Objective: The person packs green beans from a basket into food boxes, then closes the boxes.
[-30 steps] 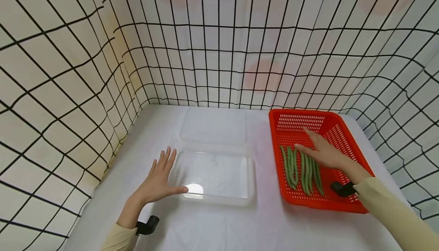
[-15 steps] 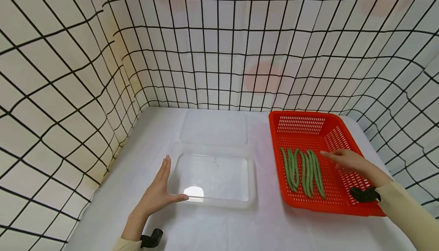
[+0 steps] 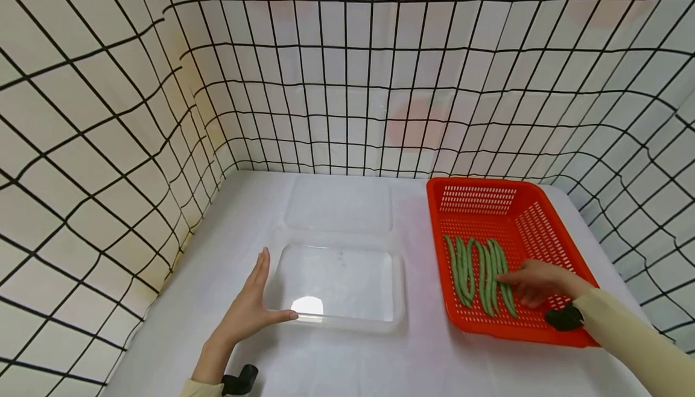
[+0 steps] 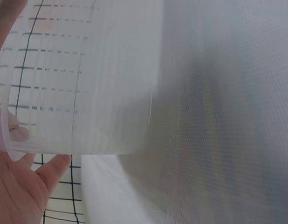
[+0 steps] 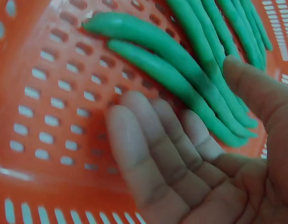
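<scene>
My left hand [image 3: 241,318] stands at the left side of a clear plastic container [image 3: 399,288], fingers straight along that side and thumb out by its near-left corner. In the left wrist view, the fingers [image 4: 55,171] lie close to the container's wall [image 4: 111,84]. Inside a red perforated basket [image 3: 561,237], my right hand [image 3: 537,282] reaches down beside a row of green beans [image 3: 483,279]. Seen from the right wrist, its loosely bent fingers [image 5: 127,135] lie to one side of the beans [image 5: 153,39], with the thumb over them. No bean is clasped.
A flat translucent lid [image 3: 338,204] lies behind the container. Black grid netting [image 3: 347,83] over pale sheeting borders the back and sides. A white cloth [image 3: 347,367] covers the table.
My right hand moved right off the top of the beans, then came down beside them. The left hand's spread fingers drew together by the container.
</scene>
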A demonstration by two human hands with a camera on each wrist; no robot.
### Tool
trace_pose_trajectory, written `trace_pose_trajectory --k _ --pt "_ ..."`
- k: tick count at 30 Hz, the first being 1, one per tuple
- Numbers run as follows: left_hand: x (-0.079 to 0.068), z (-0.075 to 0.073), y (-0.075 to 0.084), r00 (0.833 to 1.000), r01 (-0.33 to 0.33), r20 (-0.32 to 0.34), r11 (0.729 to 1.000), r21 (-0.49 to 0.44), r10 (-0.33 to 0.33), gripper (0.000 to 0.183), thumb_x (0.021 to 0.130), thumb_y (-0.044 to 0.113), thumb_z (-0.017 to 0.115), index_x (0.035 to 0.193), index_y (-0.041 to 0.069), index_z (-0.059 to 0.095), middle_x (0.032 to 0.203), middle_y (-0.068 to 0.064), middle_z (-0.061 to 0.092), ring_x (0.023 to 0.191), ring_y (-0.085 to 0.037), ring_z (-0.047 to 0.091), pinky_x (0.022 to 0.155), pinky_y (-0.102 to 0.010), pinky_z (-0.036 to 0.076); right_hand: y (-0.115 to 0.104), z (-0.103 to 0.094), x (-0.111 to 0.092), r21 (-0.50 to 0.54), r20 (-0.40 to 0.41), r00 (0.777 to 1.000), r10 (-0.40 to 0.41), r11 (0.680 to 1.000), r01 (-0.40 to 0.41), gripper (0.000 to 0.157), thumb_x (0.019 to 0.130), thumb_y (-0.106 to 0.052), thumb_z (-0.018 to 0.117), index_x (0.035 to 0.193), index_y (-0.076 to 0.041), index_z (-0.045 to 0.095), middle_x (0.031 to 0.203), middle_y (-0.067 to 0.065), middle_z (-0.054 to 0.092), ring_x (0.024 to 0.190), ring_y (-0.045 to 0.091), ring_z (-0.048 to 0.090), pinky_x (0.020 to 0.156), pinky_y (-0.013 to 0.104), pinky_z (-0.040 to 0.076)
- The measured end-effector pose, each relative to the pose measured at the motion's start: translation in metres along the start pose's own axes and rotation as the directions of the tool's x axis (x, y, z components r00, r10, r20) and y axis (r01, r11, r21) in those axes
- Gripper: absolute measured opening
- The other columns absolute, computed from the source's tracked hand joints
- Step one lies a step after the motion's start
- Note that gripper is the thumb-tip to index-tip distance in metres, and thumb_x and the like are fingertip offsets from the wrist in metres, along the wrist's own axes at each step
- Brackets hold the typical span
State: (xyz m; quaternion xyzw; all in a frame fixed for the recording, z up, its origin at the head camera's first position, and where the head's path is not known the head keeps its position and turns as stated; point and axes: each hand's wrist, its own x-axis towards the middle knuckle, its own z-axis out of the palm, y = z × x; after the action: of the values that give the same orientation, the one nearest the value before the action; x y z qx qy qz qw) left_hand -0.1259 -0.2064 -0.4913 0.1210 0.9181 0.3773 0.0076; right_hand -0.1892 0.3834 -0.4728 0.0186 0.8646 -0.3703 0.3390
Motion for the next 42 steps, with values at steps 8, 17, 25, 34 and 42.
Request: trace_pose_trajectory --k 8,17,25,34,42 --pt "-0.003 -0.002 0.0 1.0 -0.003 -0.008 1.0 0.008 0.004 0.135 0.059 0.058 0.083 0.152 0.023 -0.008 0.157 -0.012 -0.002 0.141 -0.037 0.008 0.104 -0.062 0.021 -0.006 0.009 0.005 0.056 -0.077 0.991 0.105 0.993 -0.101 0.036 0.091 -0.031 0.065 0.068 -0.003 0.065 0.055 0.002 0.055 0.047 0.011 0.057 0.053 0.029 0.053" --pt "-0.004 -0.005 0.002 1.0 -0.004 -0.005 1.0 0.001 0.004 0.135 0.059 0.058 0.083 0.152 0.021 -0.008 0.157 -0.012 -0.003 0.141 -0.037 0.007 0.105 -0.06 0.019 -0.005 0.012 0.01 0.235 -0.114 0.971 0.211 0.955 -0.18 0.031 0.089 -0.025 0.069 0.07 -0.001 0.065 0.057 0.004 0.06 0.05 0.011 0.063 0.055 0.026 0.054" --pt "-0.002 -0.003 0.0 0.999 -0.028 -0.019 0.999 -0.018 0.028 0.136 0.058 0.059 0.082 0.153 0.013 -0.004 0.157 -0.013 -0.002 0.141 -0.034 0.005 0.106 -0.059 0.017 -0.009 -0.002 0.002 0.286 -0.135 0.977 0.167 0.95 -0.123 0.029 0.093 -0.025 0.063 0.083 0.002 0.065 0.063 0.004 0.061 0.054 0.012 0.063 0.058 0.027 0.054" --pt "-0.001 0.0 0.0 0.999 -0.028 -0.031 0.999 -0.034 0.026 0.136 0.058 0.059 0.083 0.153 0.018 -0.005 0.158 -0.011 -0.001 0.142 -0.033 0.005 0.105 -0.06 0.018 -0.049 -0.024 -0.015 0.46 -0.102 0.995 -0.007 0.886 0.054 0.024 0.094 -0.026 0.061 0.094 -0.006 0.074 0.085 0.007 0.071 0.075 0.017 0.068 0.071 0.032 0.055" --pt "-0.001 0.002 0.001 0.999 -0.022 -0.032 0.999 -0.04 0.021 0.136 0.057 0.059 0.083 0.153 0.022 -0.007 0.158 -0.011 -0.001 0.141 -0.035 0.006 0.105 -0.061 0.018 -0.134 0.024 -0.011 0.516 -0.072 0.985 -0.158 0.839 0.173 0.032 0.092 -0.022 0.065 0.112 0.002 0.064 0.094 0.012 0.069 0.08 0.022 0.067 0.078 0.038 0.053"
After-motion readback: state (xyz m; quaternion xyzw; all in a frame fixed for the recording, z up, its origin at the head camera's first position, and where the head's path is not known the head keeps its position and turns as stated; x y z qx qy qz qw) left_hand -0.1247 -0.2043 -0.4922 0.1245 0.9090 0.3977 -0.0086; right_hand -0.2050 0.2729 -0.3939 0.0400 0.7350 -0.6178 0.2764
